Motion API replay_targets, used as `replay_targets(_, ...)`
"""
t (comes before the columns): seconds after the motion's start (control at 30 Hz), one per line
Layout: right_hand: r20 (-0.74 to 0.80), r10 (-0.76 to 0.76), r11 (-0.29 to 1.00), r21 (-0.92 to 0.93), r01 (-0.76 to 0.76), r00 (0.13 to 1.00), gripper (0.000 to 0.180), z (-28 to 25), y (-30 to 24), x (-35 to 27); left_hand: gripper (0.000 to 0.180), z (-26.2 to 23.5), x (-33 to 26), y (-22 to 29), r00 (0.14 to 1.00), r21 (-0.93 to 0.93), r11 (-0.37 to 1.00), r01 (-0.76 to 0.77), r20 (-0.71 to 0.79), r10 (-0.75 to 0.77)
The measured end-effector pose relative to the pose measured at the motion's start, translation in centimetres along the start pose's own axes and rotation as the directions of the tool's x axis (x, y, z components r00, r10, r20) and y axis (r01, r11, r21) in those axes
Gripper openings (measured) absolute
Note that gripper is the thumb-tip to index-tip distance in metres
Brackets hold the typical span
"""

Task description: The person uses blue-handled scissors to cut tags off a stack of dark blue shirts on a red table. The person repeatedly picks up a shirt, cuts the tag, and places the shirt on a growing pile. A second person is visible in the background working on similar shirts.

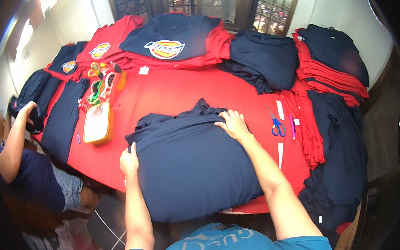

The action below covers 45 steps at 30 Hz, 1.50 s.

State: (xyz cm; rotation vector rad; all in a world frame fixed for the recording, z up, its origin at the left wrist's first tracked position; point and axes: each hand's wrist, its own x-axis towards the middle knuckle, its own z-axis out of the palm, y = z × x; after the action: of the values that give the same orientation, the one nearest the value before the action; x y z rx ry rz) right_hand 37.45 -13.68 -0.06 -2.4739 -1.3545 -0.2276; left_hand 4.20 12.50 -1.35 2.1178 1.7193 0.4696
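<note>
A thick stack of dark navy T-shirts (193, 169) lies before me at the table's near edge, its far end loosely bunched. My left hand (129, 160) grips the stack's left side, thumb near its upper left corner; part of its fingers is hidden. At the far right corner, my right hand (234, 125) lies on the cloth with fingers spread. To the right of the stack are blue-handled scissors (277, 126), a purple pen-like item (292, 126) and white paper strips (280, 109).
Red cloth (179, 86) covers the table. A yellow-rimmed box (98, 124) and tape rolls (108, 83) stand left. Navy and red shirt piles (168, 36) line the back, with more piles (334, 59) at right. At left, another person's hand (27, 111) touches dark garments.
</note>
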Motion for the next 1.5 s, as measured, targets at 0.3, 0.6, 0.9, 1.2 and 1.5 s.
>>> replay_targets(0.3, 0.135, 0.28, 0.901, 0.305, -0.308, 0.951, 0.089, -10.0, 0.3, -7.0, 0.068, -1.3, 0.5, -6.0, 0.962, -0.682, 0.731, -0.017, 0.189, 0.198)
replay_targets(0.6, 0.357, 0.443, 0.677, 0.469, -0.568, 0.822, 0.111, -7.6, -2.5, -25.4, 0.081, -3.2, -10.4, -12.0, 0.77, -0.627, 0.737, 0.252, 0.592, 0.24)
replay_targets(0.9, 0.509, 0.455, -0.654, 0.748, -0.114, 0.731, 0.069, -0.6, -5.3, -23.5, 0.075, -1.4, -16.1, -5.8, 0.494, -0.639, 0.094, 0.764, 0.672, 0.552)
replay_targets(1.2, 0.692, 0.232, -0.876, 0.454, -0.163, 0.683, 0.109, -6.1, -14.1, -32.6, 0.082, -1.6, -21.8, -7.2, 0.321, -0.461, 0.114, 0.88, 0.754, 0.573)
replay_targets(1.5, 0.678, 0.402, -0.621, 0.696, -0.361, 0.615, 0.058, -6.4, -12.0, -25.2, 0.09, -1.4, -25.4, -6.0, 0.104, -0.325, 0.322, 0.889, 0.829, 0.55)
